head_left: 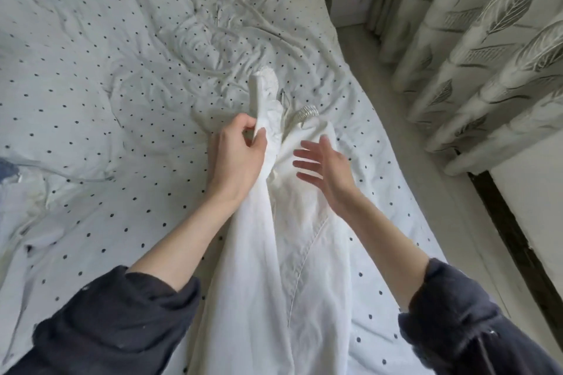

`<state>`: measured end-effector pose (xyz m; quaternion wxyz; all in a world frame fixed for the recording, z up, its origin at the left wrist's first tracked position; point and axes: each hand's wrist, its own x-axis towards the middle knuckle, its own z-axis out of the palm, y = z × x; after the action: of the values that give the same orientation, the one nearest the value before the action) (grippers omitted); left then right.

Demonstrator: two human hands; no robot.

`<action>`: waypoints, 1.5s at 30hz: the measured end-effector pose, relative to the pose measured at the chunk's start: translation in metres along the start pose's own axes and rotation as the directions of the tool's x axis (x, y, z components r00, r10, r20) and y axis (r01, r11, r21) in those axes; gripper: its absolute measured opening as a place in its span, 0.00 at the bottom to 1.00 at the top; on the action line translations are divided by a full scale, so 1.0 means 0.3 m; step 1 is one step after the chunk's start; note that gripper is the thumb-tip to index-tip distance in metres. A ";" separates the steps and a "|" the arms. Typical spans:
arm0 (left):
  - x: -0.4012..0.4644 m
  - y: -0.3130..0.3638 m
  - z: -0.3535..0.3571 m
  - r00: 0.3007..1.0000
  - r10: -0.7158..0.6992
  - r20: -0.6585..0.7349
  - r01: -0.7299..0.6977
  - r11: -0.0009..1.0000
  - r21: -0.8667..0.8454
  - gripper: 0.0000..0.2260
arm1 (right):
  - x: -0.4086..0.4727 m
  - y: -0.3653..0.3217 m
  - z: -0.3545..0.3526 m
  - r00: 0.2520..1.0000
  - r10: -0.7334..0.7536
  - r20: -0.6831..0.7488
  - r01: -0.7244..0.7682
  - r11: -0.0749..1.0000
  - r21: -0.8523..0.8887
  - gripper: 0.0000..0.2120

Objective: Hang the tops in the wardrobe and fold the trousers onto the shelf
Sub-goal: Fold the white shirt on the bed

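Left hand (237, 152) pinches white trousers (292, 253); right hand (323, 167) hovers spread.

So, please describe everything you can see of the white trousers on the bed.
The white trousers look like thick cotton with a stitched seam curving down them. They lie lengthwise on the dotted bedsheet, running from the picture's bottom edge toward the middle. The left hand grips a bunched part at the far end. The right hand is open just above the fabric; contact is unclear.
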<state>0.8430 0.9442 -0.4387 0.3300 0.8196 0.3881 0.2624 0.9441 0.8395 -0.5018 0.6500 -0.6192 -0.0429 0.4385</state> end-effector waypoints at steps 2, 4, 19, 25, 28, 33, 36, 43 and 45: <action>-0.042 0.056 0.080 0.971 0.057 0.234 -0.053 0.998 -0.025 0.07 | 0.012 -0.049 -0.075 0.998 0.069 -0.002 -0.067 0.981 0.182 0.25; -0.084 0.067 0.142 0.863 0.076 0.499 -0.053 0.997 -0.060 0.10 | 0.019 -0.065 -0.134 0.995 0.103 0.004 -0.102 0.987 0.122 0.28; -0.212 -0.300 -0.048 0.648 -0.577 0.497 0.637 0.769 0.063 0.07 | -0.191 0.050 -0.144 0.929 0.354 0.109 -0.322 0.917 -0.234 0.23; -0.288 -0.284 -0.052 0.755 -0.512 0.410 0.567 0.824 -0.014 0.04 | -0.319 0.058 -0.141 0.894 0.346 0.284 -0.286 0.930 -0.232 0.18; -0.321 -0.303 -0.079 0.721 -0.553 0.417 0.566 0.818 0.107 0.03 | -0.366 0.055 -0.151 0.943 0.289 0.162 -0.237 0.931 -0.279 0.11; -0.336 -0.337 -0.116 0.744 -0.611 0.270 0.626 0.779 0.040 0.03 | -0.416 0.091 -0.193 0.964 0.248 -0.092 -0.263 0.937 -0.230 0.11; -0.351 -0.345 -0.112 0.723 -0.626 0.293 0.649 0.760 0.024 0.07 | -0.426 0.142 -0.209 0.943 0.304 -0.137 -0.332 0.898 -0.288 0.12; -0.471 -0.358 -0.153 0.577 -0.653 0.491 0.751 0.660 -0.003 0.08 | -0.503 0.230 -0.248 0.892 0.406 0.199 -0.365 0.906 -0.212 0.17; -0.504 -0.360 -0.169 0.651 -0.609 0.453 0.700 0.712 -0.050 0.04 | -0.534 0.253 -0.252 0.915 0.375 0.152 -0.339 0.916 -0.215 0.12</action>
<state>0.6736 0.8909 -0.5127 0.5637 0.6159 0.5502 -0.0095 0.8521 0.6701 -0.5051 0.4914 -0.6291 -0.0308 0.6015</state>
